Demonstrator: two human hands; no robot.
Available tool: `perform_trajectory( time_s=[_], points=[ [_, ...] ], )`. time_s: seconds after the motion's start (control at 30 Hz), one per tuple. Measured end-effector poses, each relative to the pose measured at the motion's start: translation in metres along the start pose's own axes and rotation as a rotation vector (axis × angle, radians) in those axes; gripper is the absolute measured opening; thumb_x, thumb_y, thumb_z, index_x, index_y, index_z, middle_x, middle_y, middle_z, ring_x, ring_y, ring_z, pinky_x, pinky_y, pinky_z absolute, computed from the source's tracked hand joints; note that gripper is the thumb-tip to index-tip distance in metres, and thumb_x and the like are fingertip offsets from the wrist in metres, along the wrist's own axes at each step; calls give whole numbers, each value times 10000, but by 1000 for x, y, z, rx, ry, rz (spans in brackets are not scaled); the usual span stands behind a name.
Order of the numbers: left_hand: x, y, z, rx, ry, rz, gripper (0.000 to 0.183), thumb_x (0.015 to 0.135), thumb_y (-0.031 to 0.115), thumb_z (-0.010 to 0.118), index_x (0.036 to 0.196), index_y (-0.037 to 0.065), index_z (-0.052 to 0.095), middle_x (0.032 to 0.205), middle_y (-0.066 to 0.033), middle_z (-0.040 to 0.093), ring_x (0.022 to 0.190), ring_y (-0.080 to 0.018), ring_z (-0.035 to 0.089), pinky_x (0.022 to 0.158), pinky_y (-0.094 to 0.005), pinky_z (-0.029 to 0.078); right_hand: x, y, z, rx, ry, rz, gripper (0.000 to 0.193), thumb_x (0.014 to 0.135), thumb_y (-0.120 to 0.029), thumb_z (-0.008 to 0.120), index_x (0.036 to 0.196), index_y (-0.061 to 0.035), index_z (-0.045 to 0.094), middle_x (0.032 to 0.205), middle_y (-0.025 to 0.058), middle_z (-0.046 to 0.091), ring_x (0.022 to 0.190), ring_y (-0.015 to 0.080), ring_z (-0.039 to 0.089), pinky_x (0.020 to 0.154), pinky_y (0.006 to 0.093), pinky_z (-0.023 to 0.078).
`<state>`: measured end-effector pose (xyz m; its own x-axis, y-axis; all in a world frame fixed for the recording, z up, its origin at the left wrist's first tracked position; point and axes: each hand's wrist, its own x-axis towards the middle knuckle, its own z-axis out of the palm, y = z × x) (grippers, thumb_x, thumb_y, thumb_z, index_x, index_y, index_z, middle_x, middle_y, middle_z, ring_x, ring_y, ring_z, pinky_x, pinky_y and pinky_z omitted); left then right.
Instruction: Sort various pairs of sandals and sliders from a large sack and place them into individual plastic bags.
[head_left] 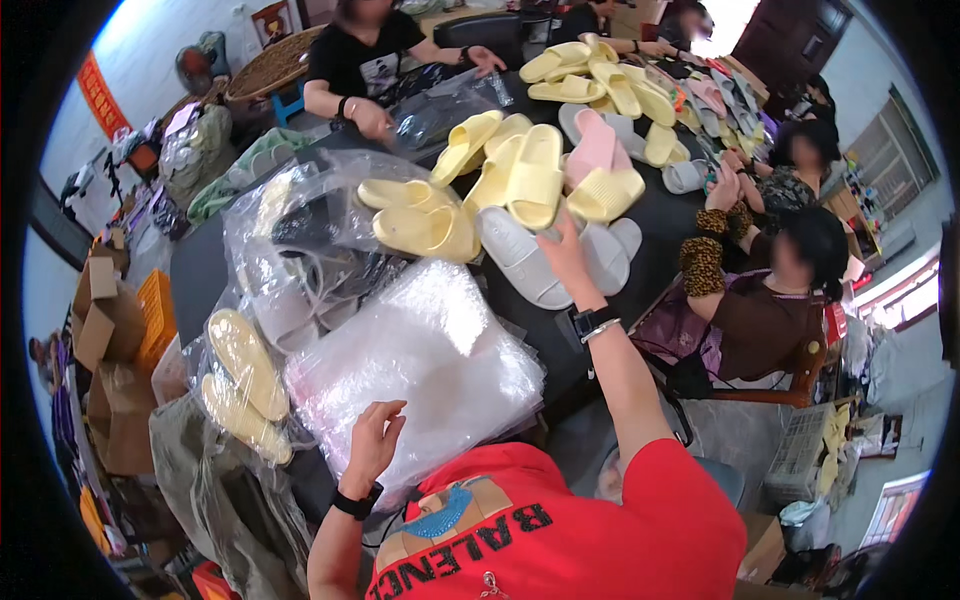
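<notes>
Pale wall (150, 50), dark door (795, 42), wooden chair (806, 376), perhaps a bright window (906, 302)

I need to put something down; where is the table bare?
Black tabletop shows between the stacked clear plastic bags and the grey slippers at the right hand; another patch lies right of those slippers. The middle, heaped with yellow slippers, is crowded.

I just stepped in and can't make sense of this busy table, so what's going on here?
The person in red has the right hand at the near end of a yellow slipper, among grey slippers; whether it grips is unclear. The left hand, loosely curled and seemingly empty, is over a stack of clear plastic bags. To its left lies a bagged yellow pair. Other people are around the dark table.
</notes>
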<state>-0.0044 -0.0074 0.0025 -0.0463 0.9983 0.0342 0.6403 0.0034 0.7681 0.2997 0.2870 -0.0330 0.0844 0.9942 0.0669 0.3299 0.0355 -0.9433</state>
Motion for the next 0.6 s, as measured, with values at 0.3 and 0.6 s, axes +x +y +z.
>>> perform_trajectory(
  time_s=[0.3,0.6],
  points=[
    [-52,-68,-42,-35,455,-251,152,842,84,555,972,21,602,808,-120,615,711,-185,581,642,-281,447,-108,42,56,66,-486,-21,323,845,-89,559,1151,7,529,1060,107,596,941,152,572,813,274,449],
    [-105,-170,-90,127,1005,-565,257,804,145,563,1032,29,592,974,-137,591,911,-246,550,794,-313,424,-169,32,53,-149,-523,-92,269,850,-85,557,1102,10,565,948,108,638,847,160,608,743,272,470]
  ],
)
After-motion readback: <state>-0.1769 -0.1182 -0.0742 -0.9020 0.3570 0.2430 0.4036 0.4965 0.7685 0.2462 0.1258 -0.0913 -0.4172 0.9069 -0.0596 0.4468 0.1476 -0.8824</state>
